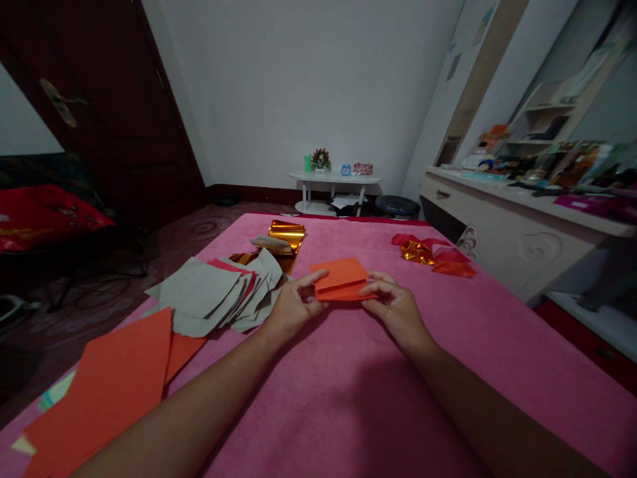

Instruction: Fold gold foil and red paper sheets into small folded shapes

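Observation:
Between my two hands is a folded piece of orange paper (pixel 341 273), held just above the pink cloth (pixel 318 398). A crease runs across it, with a narrow strip along its near edge. My left hand (pixel 297 299) pinches its left side, thumb on top. On the right, my right hand (pixel 393 302) grips the near right corner between thumb and fingers. Left of my left hand lies a loose pile of grey paper pieces (pixel 199 289), with some red paper (pixel 231 267) among them. Larger orange sheets (pixel 119 378) lie nearer, by my left forearm.
A gold foil roll (pixel 287 232) lies at the table's far left. Crumpled gold foil (pixel 417 252) and red and orange pieces (pixel 450 262) lie far right. Beyond stand a small white table (pixel 333 177) and a dark round stool (pixel 397 204). A cluttered dresser (pixel 522 192) is at right.

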`<state>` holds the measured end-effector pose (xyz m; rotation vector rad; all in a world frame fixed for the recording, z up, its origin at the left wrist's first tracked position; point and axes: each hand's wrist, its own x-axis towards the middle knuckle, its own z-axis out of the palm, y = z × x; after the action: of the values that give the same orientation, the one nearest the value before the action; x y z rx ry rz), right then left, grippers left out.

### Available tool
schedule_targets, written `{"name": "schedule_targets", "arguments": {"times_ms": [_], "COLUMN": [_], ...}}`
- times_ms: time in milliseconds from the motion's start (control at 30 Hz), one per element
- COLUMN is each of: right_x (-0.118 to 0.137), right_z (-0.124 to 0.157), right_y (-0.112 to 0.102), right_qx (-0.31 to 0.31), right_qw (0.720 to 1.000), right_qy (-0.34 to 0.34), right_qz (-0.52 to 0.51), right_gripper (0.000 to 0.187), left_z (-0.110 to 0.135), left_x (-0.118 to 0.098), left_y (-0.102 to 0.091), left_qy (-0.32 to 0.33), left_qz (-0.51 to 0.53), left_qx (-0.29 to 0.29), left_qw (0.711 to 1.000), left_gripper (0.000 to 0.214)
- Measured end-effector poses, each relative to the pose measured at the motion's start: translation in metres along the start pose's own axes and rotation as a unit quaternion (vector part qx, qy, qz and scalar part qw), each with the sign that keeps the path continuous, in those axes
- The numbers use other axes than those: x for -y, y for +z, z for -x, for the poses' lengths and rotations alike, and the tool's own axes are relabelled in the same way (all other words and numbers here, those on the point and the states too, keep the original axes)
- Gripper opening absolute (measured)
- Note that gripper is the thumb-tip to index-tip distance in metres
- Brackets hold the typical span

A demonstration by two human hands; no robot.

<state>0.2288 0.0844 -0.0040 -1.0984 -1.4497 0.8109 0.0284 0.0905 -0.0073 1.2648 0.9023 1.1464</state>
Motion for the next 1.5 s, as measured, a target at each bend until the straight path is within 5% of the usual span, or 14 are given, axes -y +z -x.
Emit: {"name": "schedule_targets", "arguments": {"times_ms": [333,467,567,733,800,867,967,1100,1167,1233,1333,1500], "right_x": [-0.005,-0.004,-0.001,-0.004,-0.008,-0.012,-0.012,-0.007,-0.007,-0.007,-0.007,-0.004], "right_z": [0.002,0.003,0.003,0.001,0.0,0.0,-0.001,-0.004,-0.006,-0.006,-0.004,0.0], "right_y": [0.0,0.0,-0.001,-0.002,0.0,0.0,-0.001,-0.004,-0.006,-0.006,-0.006,-0.006], "right_qx": [-0.008,-0.021,-0.053,-0.008,0.007,0.007,0.009,-0.012,-0.07,-0.101,-0.065,-0.043], "right_qw": [0.999,0.996,0.975,0.918,0.908,0.902,0.883,0.842,0.839,0.854,0.905,0.97], "right_qy": [-0.006,0.036,0.119,0.209,0.213,0.215,0.22,0.226,0.221,0.206,0.167,0.048], "right_qz": [-0.036,-0.079,-0.179,-0.337,-0.36,-0.375,-0.416,-0.49,-0.493,-0.466,-0.386,-0.232], "right_gripper": [0.008,0.015,0.024,0.018,0.017,0.015,0.013,0.018,0.018,0.017,0.039,0.079], "left_z": [-0.001,0.001,0.007,0.024,0.029,0.033,0.035,0.034,0.031,0.027,0.021,0.016], "left_x": [0.006,0.005,-0.001,-0.012,-0.012,-0.009,-0.005,-0.008,-0.009,-0.01,-0.008,-0.007], "left_y": [-0.003,-0.004,-0.002,0.018,0.03,0.039,0.043,0.035,0.032,0.03,0.027,0.023], "left_qy": [0.014,0.096,0.243,0.392,0.411,0.422,0.417,0.358,0.282,0.173,0.045,-0.009], "left_qz": [-0.046,-0.177,-0.349,-0.607,-0.65,-0.663,-0.625,-0.416,-0.254,-0.076,0.122,0.183], "left_qx": [0.003,-0.002,-0.038,0.007,0.006,0.001,0.04,0.101,0.087,0.085,0.08,0.033], "left_qw": [0.999,0.98,0.904,0.691,0.639,0.619,0.659,0.83,0.921,0.978,0.988,0.983], "left_gripper": [0.072,0.056,0.053,0.057,0.048,0.046,0.056,0.08,0.082,0.079,0.08,0.081]}}
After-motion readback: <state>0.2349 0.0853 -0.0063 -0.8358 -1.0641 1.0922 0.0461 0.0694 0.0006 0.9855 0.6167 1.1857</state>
